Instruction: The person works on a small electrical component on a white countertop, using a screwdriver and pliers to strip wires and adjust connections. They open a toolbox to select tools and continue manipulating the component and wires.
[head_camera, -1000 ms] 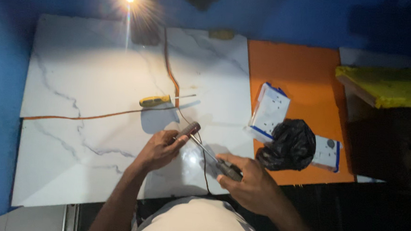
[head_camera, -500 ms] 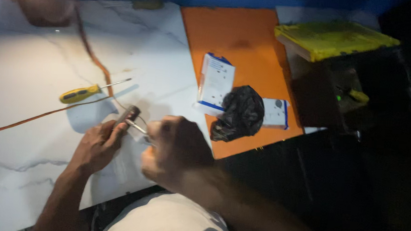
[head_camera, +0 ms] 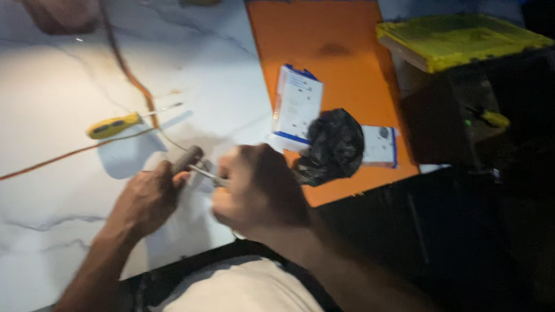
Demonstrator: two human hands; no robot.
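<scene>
Work mid-way: left hand [head_camera: 145,200] grasps cable end [head_camera: 187,160]; right hand [head_camera: 257,190] clenches thin tool [head_camera: 205,174] against it; screwdriver [head_camera: 117,125] idle on counter [head_camera: 54,68].

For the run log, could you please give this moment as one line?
left hand: holds cable end | right hand: metal tool at it | screwdriver: on table

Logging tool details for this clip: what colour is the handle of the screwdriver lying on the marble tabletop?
Yellow; the screwdriver handle shows best in the head view.
</scene>
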